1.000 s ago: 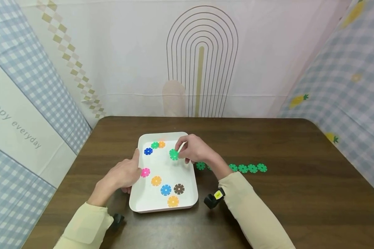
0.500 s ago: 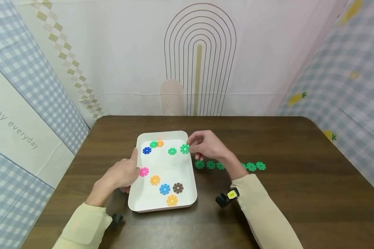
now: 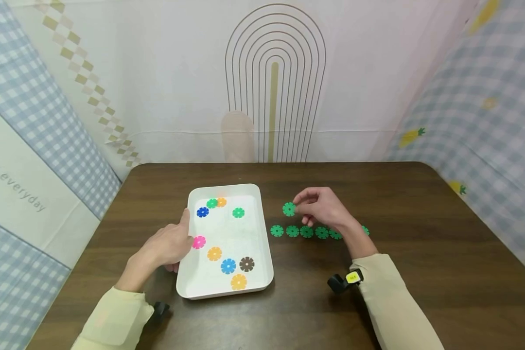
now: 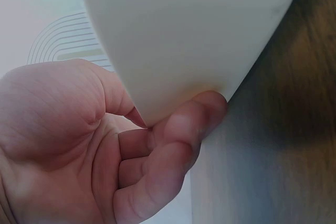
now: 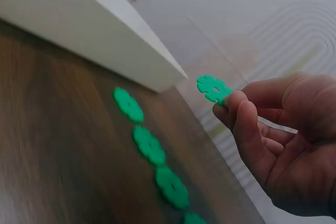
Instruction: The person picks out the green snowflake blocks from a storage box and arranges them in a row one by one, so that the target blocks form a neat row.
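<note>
My right hand [image 3: 325,206] pinches a green snowflake disc [image 3: 288,209] between thumb and fingertips, above the table to the right of the tray. In the right wrist view that notched disc [image 5: 213,88] is held by its edge. Below it, a row of several green discs [image 3: 277,231] lies on the table, partly hidden by my right wrist. At the left, my left hand [image 3: 168,244] grips the side of the white tray [image 3: 266,243]. The left wrist view has its fingers [image 4: 181,124] curled against the tray's outer wall [image 4: 194,40], with the thumb mostly hidden behind it.
Inside the tray lie loose discs: a dark blue one [image 3: 202,212], a pink one [image 3: 199,242], a light blue one [image 3: 228,266], a brown one [image 3: 247,264], plus several orange and green ones. The brown wooden table [image 3: 420,291] meets a patterned curtain [image 3: 179,87] behind.
My right hand has lifted the green disc out of the tray and moved right, past the tray's rim and over the table. The left hand keeps its grip on the tray.
</note>
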Demonstrator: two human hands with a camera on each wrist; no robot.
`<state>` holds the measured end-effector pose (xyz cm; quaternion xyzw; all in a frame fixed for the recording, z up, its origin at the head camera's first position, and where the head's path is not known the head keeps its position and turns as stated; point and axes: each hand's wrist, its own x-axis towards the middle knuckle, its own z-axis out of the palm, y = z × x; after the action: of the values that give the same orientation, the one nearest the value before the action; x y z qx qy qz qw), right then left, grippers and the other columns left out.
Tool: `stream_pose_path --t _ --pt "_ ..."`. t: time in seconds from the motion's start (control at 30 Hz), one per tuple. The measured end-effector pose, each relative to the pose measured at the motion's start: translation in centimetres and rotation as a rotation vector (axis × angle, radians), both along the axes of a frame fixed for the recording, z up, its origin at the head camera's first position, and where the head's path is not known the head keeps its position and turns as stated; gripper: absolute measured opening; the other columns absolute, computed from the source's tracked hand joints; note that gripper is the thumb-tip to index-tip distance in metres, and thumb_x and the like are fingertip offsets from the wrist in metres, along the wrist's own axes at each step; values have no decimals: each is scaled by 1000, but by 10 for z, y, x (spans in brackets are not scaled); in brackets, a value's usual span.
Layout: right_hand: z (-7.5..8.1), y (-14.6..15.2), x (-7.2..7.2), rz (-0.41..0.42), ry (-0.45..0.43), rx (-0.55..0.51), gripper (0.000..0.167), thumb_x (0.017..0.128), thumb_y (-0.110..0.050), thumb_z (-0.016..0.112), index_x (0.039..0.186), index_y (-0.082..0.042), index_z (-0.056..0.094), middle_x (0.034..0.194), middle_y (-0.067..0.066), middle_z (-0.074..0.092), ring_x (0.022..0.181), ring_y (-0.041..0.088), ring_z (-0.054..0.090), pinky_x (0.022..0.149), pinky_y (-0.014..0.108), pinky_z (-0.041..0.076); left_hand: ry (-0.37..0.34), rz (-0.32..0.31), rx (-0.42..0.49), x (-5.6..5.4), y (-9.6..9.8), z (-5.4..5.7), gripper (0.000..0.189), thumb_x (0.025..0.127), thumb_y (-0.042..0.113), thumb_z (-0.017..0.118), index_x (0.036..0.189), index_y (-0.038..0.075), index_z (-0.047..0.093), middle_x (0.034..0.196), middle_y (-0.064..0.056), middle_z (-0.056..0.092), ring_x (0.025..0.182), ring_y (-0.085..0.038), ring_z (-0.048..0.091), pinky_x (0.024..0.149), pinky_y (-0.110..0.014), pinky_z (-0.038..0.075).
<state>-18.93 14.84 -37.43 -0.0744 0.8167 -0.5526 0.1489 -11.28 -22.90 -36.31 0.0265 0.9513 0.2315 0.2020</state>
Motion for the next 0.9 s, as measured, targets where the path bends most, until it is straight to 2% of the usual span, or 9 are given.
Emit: stream_pose_path --t 0.5,0.57,0.77,0.9 --pt "-5 59 11 -109 -11 8 30 98 -12 74 121 6 68 96 15 77 65 17 69 64 34 63 7 -9 -9 0 0 -1 83 107 16 47 164 -9 -8 78 -11 61 50 -22 63 50 -35 56" --pt "-5 66 13 -123 -7 27 30 98 -14 74 121 5 68 95 13 77 64 17 67 61 33 61 7 -10 -8 0 0 -1 83 107 17 47 164 -9 -8 77 -11 61 50 -22 63 50 -35 56" --pt "-6 89 18 -164 -19 63 31 98 -20 76 120 1 69 77 6 71 58 15 56 53 31 47 0 -6 -8 -1 -1 -2 84 108 18 47 164 -7 -10 77 -12 62 51 -22 63 50 -35 56" --pt "-9 106 21 -181 -25 73 34 99 -21 75 123 2 67 73 1 69 58 13 55 53 31 47 0 -7 -4 0 -1 -2 84 107 17 47 165 -7 -9 79 -12 61 51 -22 63 50 -35 56"
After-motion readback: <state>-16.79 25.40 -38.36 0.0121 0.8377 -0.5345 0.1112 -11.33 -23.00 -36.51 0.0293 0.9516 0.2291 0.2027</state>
